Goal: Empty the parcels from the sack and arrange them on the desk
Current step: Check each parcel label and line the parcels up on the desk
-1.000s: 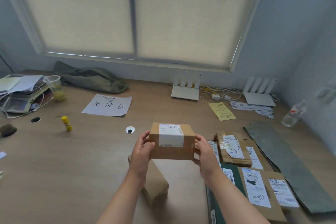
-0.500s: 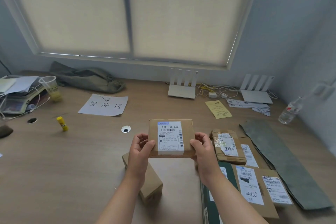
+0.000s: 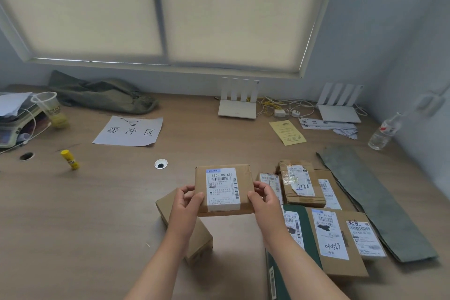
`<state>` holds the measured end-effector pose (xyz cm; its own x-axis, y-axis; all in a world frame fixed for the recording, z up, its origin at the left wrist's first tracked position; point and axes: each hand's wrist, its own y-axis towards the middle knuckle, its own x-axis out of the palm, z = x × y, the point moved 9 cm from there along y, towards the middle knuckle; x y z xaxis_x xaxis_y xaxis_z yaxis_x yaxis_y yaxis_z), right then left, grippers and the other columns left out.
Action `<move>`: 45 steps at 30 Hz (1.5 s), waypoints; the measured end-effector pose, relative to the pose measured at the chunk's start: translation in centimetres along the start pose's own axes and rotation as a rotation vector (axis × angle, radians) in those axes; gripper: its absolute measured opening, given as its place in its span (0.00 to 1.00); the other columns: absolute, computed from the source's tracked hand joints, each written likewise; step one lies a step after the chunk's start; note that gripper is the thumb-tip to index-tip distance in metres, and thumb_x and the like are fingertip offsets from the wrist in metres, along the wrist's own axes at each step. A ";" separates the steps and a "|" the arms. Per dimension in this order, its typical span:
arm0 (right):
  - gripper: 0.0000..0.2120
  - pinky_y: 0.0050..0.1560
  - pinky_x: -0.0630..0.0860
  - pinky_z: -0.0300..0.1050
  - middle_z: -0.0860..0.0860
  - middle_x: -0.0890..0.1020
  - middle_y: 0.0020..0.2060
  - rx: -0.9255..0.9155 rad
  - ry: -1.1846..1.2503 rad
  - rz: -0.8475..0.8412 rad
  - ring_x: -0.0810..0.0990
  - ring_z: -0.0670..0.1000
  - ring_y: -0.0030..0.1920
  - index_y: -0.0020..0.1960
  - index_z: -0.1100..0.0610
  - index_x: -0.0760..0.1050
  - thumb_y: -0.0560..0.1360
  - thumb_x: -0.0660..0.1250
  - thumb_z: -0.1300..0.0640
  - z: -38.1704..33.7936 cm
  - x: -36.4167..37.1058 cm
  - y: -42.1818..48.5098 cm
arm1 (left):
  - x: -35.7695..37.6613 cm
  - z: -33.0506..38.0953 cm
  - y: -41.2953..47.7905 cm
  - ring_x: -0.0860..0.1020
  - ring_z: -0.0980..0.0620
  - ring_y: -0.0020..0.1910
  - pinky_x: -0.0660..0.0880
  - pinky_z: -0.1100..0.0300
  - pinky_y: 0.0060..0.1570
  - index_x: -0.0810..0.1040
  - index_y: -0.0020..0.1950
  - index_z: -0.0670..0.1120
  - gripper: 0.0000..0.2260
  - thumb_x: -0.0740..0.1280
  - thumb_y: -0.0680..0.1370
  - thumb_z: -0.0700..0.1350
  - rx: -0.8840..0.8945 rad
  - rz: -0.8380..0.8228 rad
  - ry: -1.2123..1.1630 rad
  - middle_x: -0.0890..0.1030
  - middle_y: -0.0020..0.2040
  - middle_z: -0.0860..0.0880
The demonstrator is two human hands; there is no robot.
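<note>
We are holding a small cardboard parcel [image 3: 222, 190] between both hands, lifted above the desk [image 3: 85, 214] with its labelled face tipping toward us. Our left hand [image 3: 186, 204] is gripping its left edge, thumb lying on the front and fingers curling behind; our right hand [image 3: 264, 200] is pinching the right edge the same way. The parcel is a flat rectangular box of matte brown board, and a glossy white shipping label printed with barcodes is running down its middle. Below our left wrist a plain brown box [image 3: 201, 238] is sitting on the smooth wood-grain surface. Just right of our right hand the other parcels are lying flat and touching: a crumpled, heavily taped carton [image 3: 302, 187], a dark green mailer [image 3: 310, 226] and a wide flat carton [image 3: 345, 268] bearing white labels. A limp olive cloth sack [image 3: 102, 95] is slumping at the desk's far left edge.
</note>
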<state>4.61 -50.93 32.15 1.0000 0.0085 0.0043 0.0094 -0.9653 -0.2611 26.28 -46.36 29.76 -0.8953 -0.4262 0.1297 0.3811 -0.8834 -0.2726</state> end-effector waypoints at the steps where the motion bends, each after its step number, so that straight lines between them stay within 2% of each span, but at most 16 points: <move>1: 0.09 0.59 0.81 0.51 0.48 0.83 0.54 0.012 -0.012 0.013 0.82 0.50 0.57 0.56 0.44 0.75 0.80 0.65 0.57 0.6 -0.3 0.0 | 0.1 -0.7 0.1 0.80 0.48 0.51 0.75 0.46 0.61 0.74 0.59 0.48 0.07 0.66 0.82 0.41 -0.021 -0.004 0.022 0.85 0.50 0.49; 6: 0.09 0.56 0.80 0.45 0.47 0.82 0.56 0.071 -0.100 0.058 0.80 0.46 0.57 0.58 0.44 0.74 0.81 0.64 0.56 3.8 -1.4 0.4 | 0.7 -4.2 1.0 0.82 0.48 0.48 0.76 0.52 0.53 0.74 0.60 0.47 0.08 0.66 0.81 0.41 -0.132 0.003 0.106 0.85 0.53 0.46; 9: 0.12 0.48 0.77 0.36 0.46 0.81 0.57 0.090 -0.176 0.068 0.79 0.42 0.55 0.63 0.47 0.73 0.82 0.63 0.58 5.0 -1.3 1.6 | 1.1 -5.4 2.2 0.84 0.49 0.51 0.77 0.54 0.52 0.74 0.59 0.49 0.08 0.66 0.81 0.43 -0.174 0.009 0.173 0.86 0.52 0.48; 11: 0.13 0.42 0.73 0.32 0.45 0.81 0.52 0.089 -0.235 0.070 0.78 0.40 0.51 0.64 0.49 0.73 0.81 0.62 0.60 5.1 -1.2 2.9 | 1.5 -5.8 3.6 0.84 0.50 0.51 0.77 0.56 0.49 0.74 0.60 0.49 0.08 0.66 0.81 0.44 -0.188 0.008 0.219 0.86 0.51 0.49; 13: 0.15 0.40 0.73 0.32 0.45 0.81 0.48 0.069 -0.315 0.077 0.79 0.41 0.47 0.65 0.53 0.76 0.81 0.61 0.62 4.8 -1.1 4.6 | 1.9 -6.1 5.3 0.84 0.51 0.51 0.78 0.54 0.52 0.74 0.60 0.50 0.09 0.66 0.80 0.46 -0.194 0.001 0.275 0.86 0.52 0.51; 16: 0.16 0.40 0.72 0.33 0.46 0.80 0.47 0.056 -0.429 0.103 0.77 0.43 0.44 0.67 0.57 0.76 0.80 0.61 0.62 4.6 -1.2 7.2 | 2.4 -6.8 7.8 0.84 0.51 0.53 0.79 0.50 0.57 0.74 0.58 0.53 0.08 0.67 0.79 0.49 -0.203 -0.001 0.328 0.85 0.54 0.52; 19: 0.16 0.45 0.72 0.39 0.50 0.81 0.52 0.072 -0.557 0.122 0.77 0.49 0.49 0.66 0.58 0.77 0.80 0.60 0.62 5.2 -1.3 9.9 | 3.4 -7.3 10.1 0.84 0.54 0.51 0.78 0.57 0.49 0.74 0.62 0.50 0.12 0.67 0.79 0.45 -0.207 -0.017 0.350 0.84 0.55 0.51; 23: 0.17 0.46 0.73 0.39 0.55 0.82 0.60 0.092 -0.675 0.132 0.78 0.53 0.53 0.67 0.59 0.77 0.80 0.60 0.62 6.4 -1.4 13.5 | 4.8 -8.0 12.7 0.82 0.58 0.48 0.75 0.63 0.42 0.73 0.63 0.50 0.12 0.66 0.79 0.43 -0.218 -0.037 0.352 0.83 0.54 0.52; 25: 0.17 0.49 0.75 0.42 0.56 0.82 0.61 0.114 -0.710 0.134 0.80 0.56 0.57 0.68 0.60 0.76 0.80 0.61 0.62 7.0 -1.6 15.1 | 5.4 -8.6 14.0 0.82 0.56 0.51 0.77 0.60 0.46 0.73 0.63 0.50 0.13 0.66 0.79 0.43 -0.224 -0.046 0.370 0.83 0.57 0.51; 27: 0.15 0.48 0.77 0.45 0.56 0.82 0.59 0.136 -0.766 0.137 0.81 0.57 0.57 0.66 0.60 0.77 0.80 0.61 0.62 8.0 -1.8 16.6 | 5.8 -9.3 15.0 0.82 0.54 0.53 0.79 0.55 0.54 0.74 0.63 0.51 0.13 0.66 0.78 0.45 -0.230 -0.055 0.382 0.83 0.58 0.50; 29: 0.13 0.45 0.75 0.44 0.56 0.83 0.57 0.150 -0.825 0.148 0.81 0.57 0.55 0.62 0.60 0.79 0.80 0.62 0.62 8.9 -2.1 17.7 | 6.3 -9.9 15.7 0.82 0.53 0.55 0.79 0.53 0.58 0.73 0.63 0.51 0.14 0.67 0.77 0.46 -0.242 -0.069 0.398 0.82 0.59 0.50; 31: 0.11 0.43 0.74 0.44 0.56 0.83 0.55 0.165 -0.862 0.164 0.81 0.57 0.54 0.59 0.60 0.79 0.80 0.62 0.62 9.6 -2.3 18.3 | 6.8 -10.5 16.0 0.81 0.55 0.55 0.78 0.55 0.56 0.72 0.65 0.52 0.17 0.67 0.77 0.44 -0.256 -0.094 0.419 0.81 0.60 0.51; 34: 0.11 0.47 0.78 0.47 0.56 0.83 0.53 0.169 -0.891 0.190 0.81 0.57 0.53 0.58 0.60 0.79 0.79 0.62 0.63 10.2 -2.5 19.0 | 7.3 -11.3 16.1 0.80 0.56 0.54 0.78 0.53 0.54 0.70 0.68 0.52 0.21 0.68 0.75 0.42 -0.272 -0.110 0.443 0.80 0.61 0.52; 37: 0.10 0.49 0.81 0.51 0.57 0.82 0.53 0.155 -0.905 0.220 0.80 0.57 0.50 0.56 0.60 0.80 0.79 0.62 0.63 10.4 -2.8 19.5 | 7.6 -11.4 16.3 0.79 0.57 0.54 0.78 0.51 0.54 0.70 0.68 0.52 0.22 0.69 0.75 0.41 -0.262 -0.116 0.453 0.79 0.62 0.51; 39: 0.10 0.47 0.80 0.49 0.57 0.81 0.52 0.141 -0.926 0.237 0.80 0.56 0.49 0.56 0.60 0.80 0.79 0.62 0.63 10.3 -2.9 19.7 | 7.7 -11.4 16.4 0.80 0.55 0.54 0.78 0.52 0.54 0.69 0.69 0.52 0.23 0.69 0.76 0.41 -0.252 -0.124 0.458 0.79 0.63 0.51; 45: 0.12 0.48 0.74 0.47 0.59 0.78 0.56 0.135 -0.899 0.249 0.74 0.55 0.48 0.61 0.61 0.77 0.80 0.61 0.62 9.9 -2.9 19.4 | 8.2 -11.1 16.1 0.79 0.52 0.55 0.76 0.49 0.62 0.63 0.76 0.52 0.27 0.68 0.78 0.45 -0.219 -0.164 0.592 0.75 0.68 0.52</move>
<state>1.88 -67.07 17.56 0.5988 0.0584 -0.7988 -0.2611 -0.9286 -0.2636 22.53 -61.96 15.86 -0.9374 -0.0543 -0.3439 0.2285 -0.8412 -0.4901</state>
